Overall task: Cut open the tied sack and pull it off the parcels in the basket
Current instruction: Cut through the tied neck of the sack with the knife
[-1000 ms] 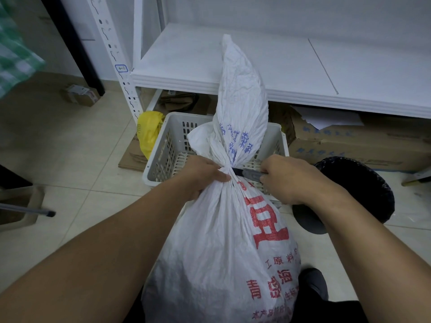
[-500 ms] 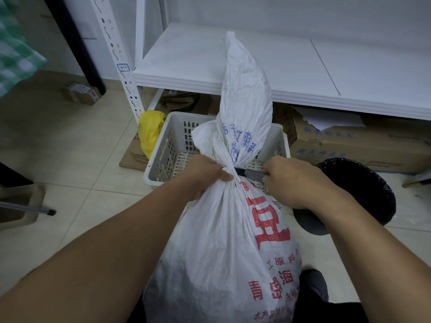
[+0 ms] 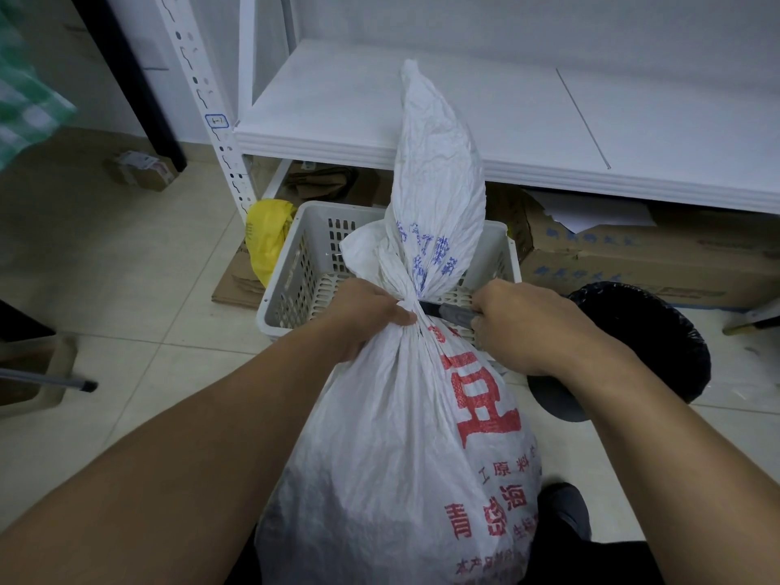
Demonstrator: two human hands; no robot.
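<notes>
The white sack stands upright between the person's forearms, its bunched neck at the level of both hands and its loose top rising above them in front of the white shelf. The left hand grips the gathered neck from the left, fingers curled round the cloth at the tie. The right hand sits just to the right of the neck, closed round the handle of a knife whose dark blade points left and touches the neck at the tied spot. Behind the hands is the grey slotted basket on the tiled floor; whether the sack's base rests in it cannot be told. A black bin stands to the right of the basket and a yellow bag to its left.
</notes>
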